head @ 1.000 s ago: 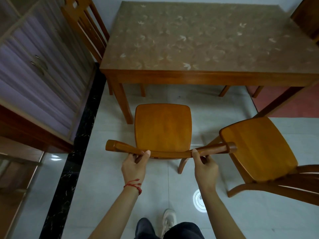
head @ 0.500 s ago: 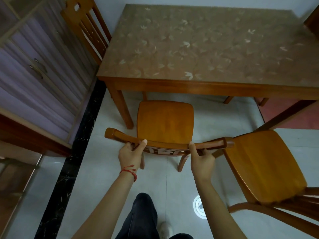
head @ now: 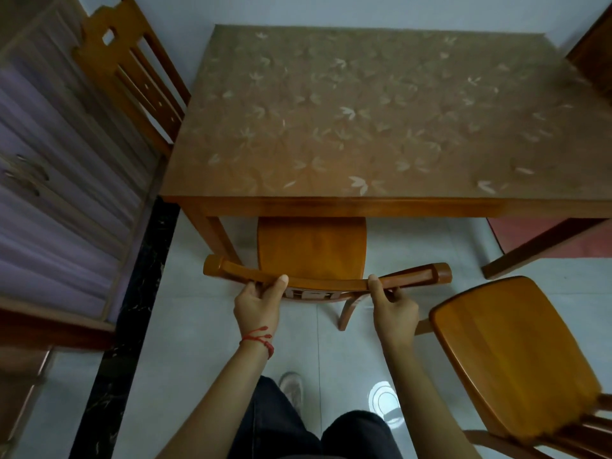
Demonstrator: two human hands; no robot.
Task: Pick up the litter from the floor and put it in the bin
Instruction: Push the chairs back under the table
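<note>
chair [head: 311,250] top rail | left hand [head: 256,304] grips | right hand [head: 394,308] grips

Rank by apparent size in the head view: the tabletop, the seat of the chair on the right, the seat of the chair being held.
1. tabletop
2. right chair's seat, though nearness to the camera enlarges it
3. held chair's seat, partly hidden under the table

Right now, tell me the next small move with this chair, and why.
Probably ease the chair a little further under the table, then let go. Both the left hand and the right hand grip its top rail, and only the seat's front is tucked under. No litter or bin is in view.
</note>
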